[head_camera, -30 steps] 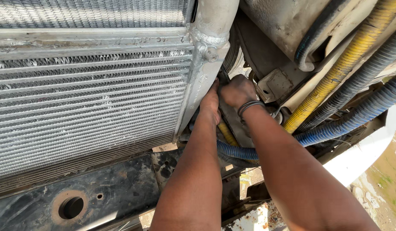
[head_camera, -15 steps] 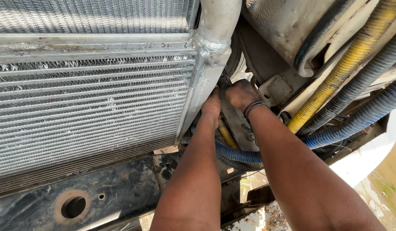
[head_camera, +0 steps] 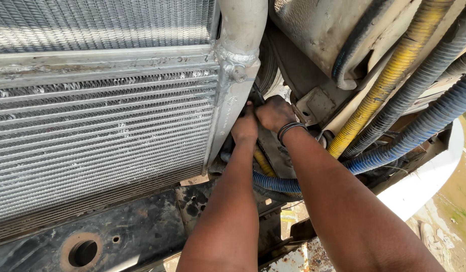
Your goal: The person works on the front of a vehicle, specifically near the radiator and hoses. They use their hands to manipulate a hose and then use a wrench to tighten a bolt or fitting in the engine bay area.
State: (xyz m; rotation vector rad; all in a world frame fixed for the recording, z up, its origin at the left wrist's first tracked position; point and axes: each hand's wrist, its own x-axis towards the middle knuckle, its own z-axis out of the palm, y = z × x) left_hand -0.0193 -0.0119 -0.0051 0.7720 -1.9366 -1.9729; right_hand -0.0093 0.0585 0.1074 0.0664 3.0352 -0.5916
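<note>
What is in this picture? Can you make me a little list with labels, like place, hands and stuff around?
place: the underside of a vehicle, beside a silver finned radiator
left hand: left hand pressed at the radiator's side tank, reaching into the dark gap
right hand: right hand beside it in the same gap, dark bands on its wrist
held thing: hidden, cannot tell
hoses: yellow ribbed hose, blue ribbed hose
below: black rusty frame with a round hole

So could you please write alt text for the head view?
Left hand and right hand reach together into the gap beside a finned metal radiator. Yellow and blue corrugated hoses run to the right.
</note>
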